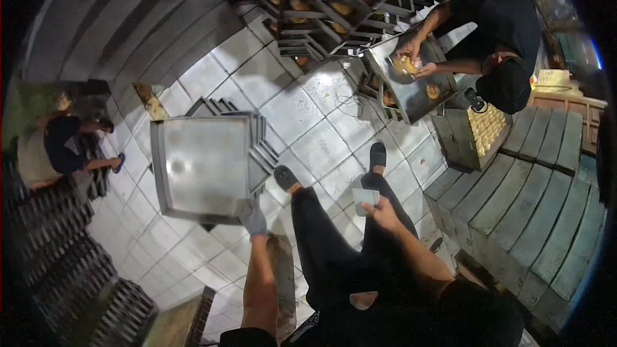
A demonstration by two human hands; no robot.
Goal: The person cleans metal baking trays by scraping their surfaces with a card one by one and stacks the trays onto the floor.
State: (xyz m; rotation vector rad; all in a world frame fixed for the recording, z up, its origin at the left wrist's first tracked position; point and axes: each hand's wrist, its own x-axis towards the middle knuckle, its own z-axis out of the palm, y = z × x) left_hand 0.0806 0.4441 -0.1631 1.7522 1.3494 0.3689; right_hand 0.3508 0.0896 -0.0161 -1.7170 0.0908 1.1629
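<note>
My left hand (253, 218), in a grey glove, grips the near right corner of a shallow metal tray (202, 164). This tray has a bare, shiny bottom with a few dark spots. It tops a stack of trays set at differing angles on the floor. In front of my right thigh, my bare right hand (386, 214) is closed around a flat, pale, square scraper (366, 200), thumb on its face. The scraper is apart from the tray.
At upper right a co-worker (498, 32) handles yellow baked pieces (405, 64) over another metal tray (421, 106). A second person (64, 144) sits at far left. Stacked trays (328, 13) stand at the top; closed metal boxes (527, 205) line the right. White tiles (289, 112) cover the floor.
</note>
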